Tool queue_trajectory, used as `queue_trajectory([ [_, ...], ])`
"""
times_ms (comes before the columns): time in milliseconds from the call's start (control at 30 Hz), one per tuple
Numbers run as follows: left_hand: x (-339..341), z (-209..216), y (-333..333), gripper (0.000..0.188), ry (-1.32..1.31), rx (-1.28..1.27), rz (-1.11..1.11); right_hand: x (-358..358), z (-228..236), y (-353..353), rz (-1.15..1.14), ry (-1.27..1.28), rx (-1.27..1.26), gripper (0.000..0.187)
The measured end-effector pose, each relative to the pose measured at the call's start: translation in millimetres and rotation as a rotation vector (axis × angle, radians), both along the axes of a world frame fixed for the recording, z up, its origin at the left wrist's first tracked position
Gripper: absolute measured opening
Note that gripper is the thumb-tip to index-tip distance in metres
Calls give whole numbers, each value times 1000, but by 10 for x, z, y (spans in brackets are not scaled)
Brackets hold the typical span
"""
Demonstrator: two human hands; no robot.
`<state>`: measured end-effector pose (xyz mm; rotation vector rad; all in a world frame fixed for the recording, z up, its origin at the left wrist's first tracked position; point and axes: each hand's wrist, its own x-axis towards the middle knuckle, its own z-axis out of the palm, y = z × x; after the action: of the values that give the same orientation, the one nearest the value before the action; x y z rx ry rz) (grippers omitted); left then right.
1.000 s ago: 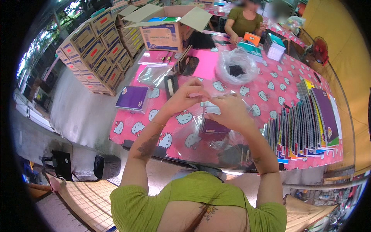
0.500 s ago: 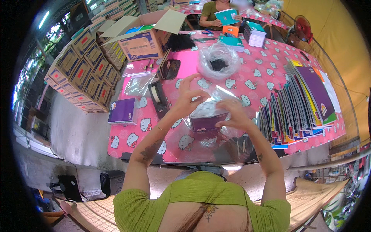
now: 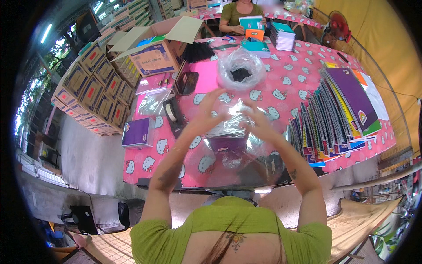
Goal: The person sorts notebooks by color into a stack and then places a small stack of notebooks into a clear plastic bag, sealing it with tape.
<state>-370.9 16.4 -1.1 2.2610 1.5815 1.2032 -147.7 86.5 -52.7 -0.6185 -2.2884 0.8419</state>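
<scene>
A purple-covered notebook bundle (image 3: pixel 226 144) stands in clear plastic film in front of me, its pale page edges showing through the shiny wrap. My left hand (image 3: pixel 210 115), a little blurred, is at its left, thumb and fingers apart. On the right side my right hand (image 3: pixel 263 125) has its fingers spread, with thumb and fingertips at the plastic film (image 3: pixel 256 143). Whether either hand pinches a bit of film is hard to see. Left of my left forearm lies a black tape dispenser (image 3: pixel 174 118), and beyond it a wrapped purple notebook pack (image 3: pixel 137 132).
Spiral notebooks (image 3: pixel 338 114) lean in a long row at right. A clear plastic roll (image 3: pixel 241 70) sits ahead. An open carton (image 3: pixel 156 58) and stacked boxes (image 3: pixel 94 86) stand at left. Across the table a co-worker (image 3: pixel 237 20) holds a teal notebook (image 3: pixel 251 23) near a teal stack (image 3: pixel 282 36).
My left hand has shifted slightly, its thumb and forefinger now wider apart. My right hand has come off the bundle's front lower corner and moved up its side. The view has shifted slightly.
</scene>
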Motion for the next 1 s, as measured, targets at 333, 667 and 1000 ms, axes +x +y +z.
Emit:
queue_trajectory([
  [333, -439, 52, -202, 29, -442, -228, 131, -809, 245, 614, 164, -250, -348, 50],
  [667, -144, -117, 37, 30, -152, -152, 239, -529, 176, 538, 158, 46, -523, 51],
  [1000, -24, -86, -64, 25, -375, 146, 182, -523, 326, 344, 188, -27, -343, 26],
])
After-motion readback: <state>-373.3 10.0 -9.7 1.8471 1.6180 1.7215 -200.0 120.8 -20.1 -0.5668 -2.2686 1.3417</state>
